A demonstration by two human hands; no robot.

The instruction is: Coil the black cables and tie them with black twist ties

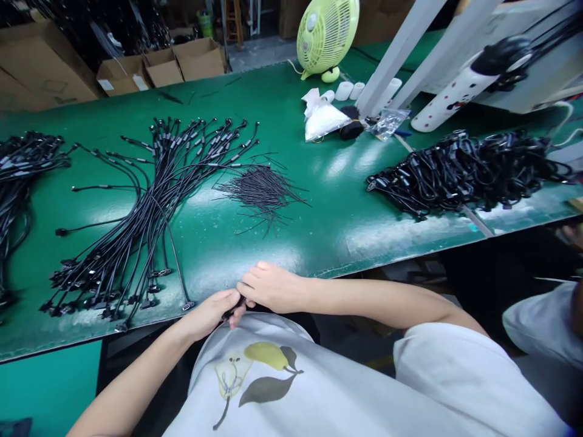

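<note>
My left hand (213,314) and my right hand (269,287) meet at the table's near edge, close to my shirt. Between their fingertips is a dark black cable piece (232,307), mostly hidden by the fingers. The fingers of both hands are curled closed around it. Just left of my hands lies a spread bundle of black cables (152,209) with metal-tipped connectors at both ends. Beyond my hands is a loose pile of thin black cable ties (260,187).
A heap of coiled black cables (455,173) lies at the right, another cable bundle (22,176) at far left. A green fan (325,36), a white plastic bag (324,120) and a spotted white bottle (455,97) stand behind. Another person's sleeve (544,321) shows at right.
</note>
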